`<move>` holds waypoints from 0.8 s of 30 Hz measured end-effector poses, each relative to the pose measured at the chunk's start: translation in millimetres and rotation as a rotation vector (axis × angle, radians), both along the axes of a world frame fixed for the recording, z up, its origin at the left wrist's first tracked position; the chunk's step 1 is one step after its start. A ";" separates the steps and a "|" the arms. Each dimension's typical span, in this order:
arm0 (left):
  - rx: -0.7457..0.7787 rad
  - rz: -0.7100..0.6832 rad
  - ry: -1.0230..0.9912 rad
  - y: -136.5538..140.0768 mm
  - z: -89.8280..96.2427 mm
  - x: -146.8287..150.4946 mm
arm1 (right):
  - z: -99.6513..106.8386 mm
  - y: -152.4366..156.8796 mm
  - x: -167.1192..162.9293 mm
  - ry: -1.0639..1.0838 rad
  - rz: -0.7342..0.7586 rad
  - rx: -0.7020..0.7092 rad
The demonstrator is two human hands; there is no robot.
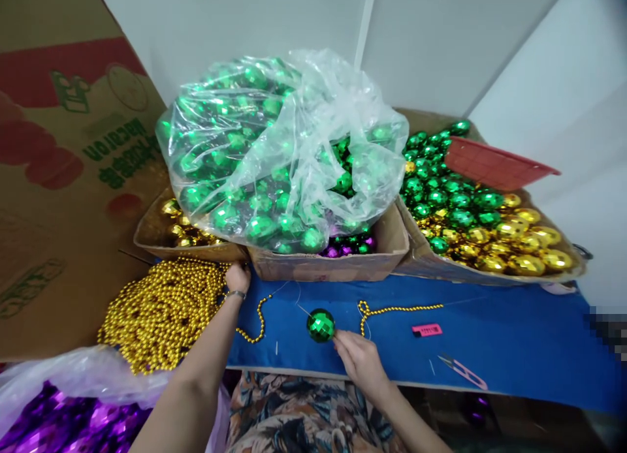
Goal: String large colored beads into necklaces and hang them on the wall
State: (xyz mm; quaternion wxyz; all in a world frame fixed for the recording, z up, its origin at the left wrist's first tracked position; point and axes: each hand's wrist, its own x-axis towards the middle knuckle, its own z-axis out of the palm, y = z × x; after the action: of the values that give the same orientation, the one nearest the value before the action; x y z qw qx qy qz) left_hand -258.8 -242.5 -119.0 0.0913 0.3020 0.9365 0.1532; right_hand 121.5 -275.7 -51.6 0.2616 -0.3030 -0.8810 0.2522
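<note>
Pinched in the fingertips of my right hand (pixel 361 358) is a green faceted ball bead (pixel 321 326), above the blue table edge. A thin clear thread runs from the ball up and left toward a short string of gold beads (pixel 259 326). My left hand (pixel 238 280), a bracelet at its wrist, reaches to the far right edge of a heap of gold bead strings (pixel 166 306). Its fingers look curled, but what they hold, if anything, is hidden. Right of the ball, another gold bead strand (pixel 401 308) lies on the blue cloth (pixel 313 365), with thread at its end.
Pink snips (pixel 465 371) and a pink tag-like piece (pixel 427 330) lie at right. Behind stand a middle box (pixel 328 267) under a clear bag of green balls (pixel 245 159), and a right-hand box with gold balls (pixel 529 244) and a red basket (pixel 499 166). Purple balls (pixel 73 417) are lower left.
</note>
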 end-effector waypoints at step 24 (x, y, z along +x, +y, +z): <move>0.537 -0.145 -0.988 -67.6 63.6 97.7 | -0.3 -5.1 -8.1 -0.175 0.004 0.039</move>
State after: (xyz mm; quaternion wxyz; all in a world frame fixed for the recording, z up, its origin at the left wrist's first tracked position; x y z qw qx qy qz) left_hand -161.1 -310.1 -55.4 0.4488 0.2707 0.6876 0.5025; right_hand 113.4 -280.8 -51.9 0.1887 -0.3169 -0.9059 0.2080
